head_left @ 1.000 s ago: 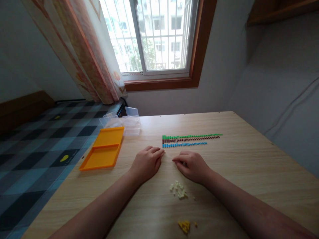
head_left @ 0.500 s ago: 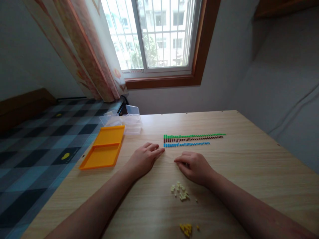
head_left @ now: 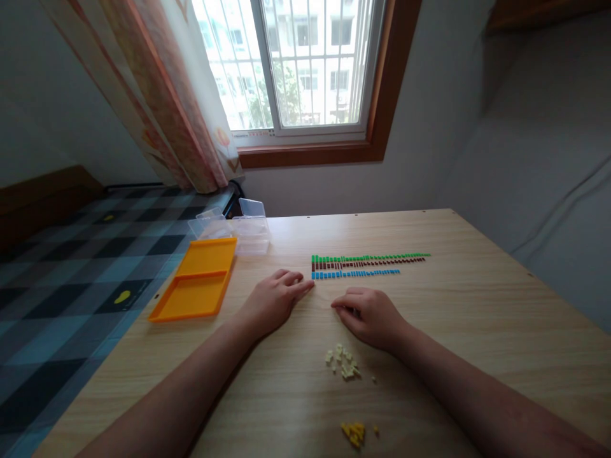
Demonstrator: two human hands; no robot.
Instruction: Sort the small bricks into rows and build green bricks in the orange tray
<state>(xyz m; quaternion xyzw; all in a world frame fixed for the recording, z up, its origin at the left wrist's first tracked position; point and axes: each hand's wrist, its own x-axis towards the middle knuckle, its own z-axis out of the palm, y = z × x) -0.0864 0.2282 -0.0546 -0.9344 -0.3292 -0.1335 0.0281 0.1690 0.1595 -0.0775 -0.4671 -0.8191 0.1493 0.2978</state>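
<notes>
My left hand (head_left: 273,299) rests on the wooden table (head_left: 477,318) with its fingers curled, the index finger pointing right toward the near end of the rows. My right hand (head_left: 370,313) lies beside it with fingers pinched together at the tips; what they hold is hidden. Just beyond both hands run three straight rows of tiny pieces: green (head_left: 370,257), brown (head_left: 367,262) and blue (head_left: 356,274). A loose heap of pale cream pieces (head_left: 342,364) lies just below my right hand. A small heap of yellow pieces (head_left: 354,432) sits nearer the table's front edge.
An open orange tray (head_left: 195,280) lies at the table's left edge. Behind it stand clear plastic boxes (head_left: 238,228). A bed with a checked cover (head_left: 62,286) adjoins the table on the left. A barred window and curtain are beyond.
Both hands have stayed almost still; the view has shifted slightly.
</notes>
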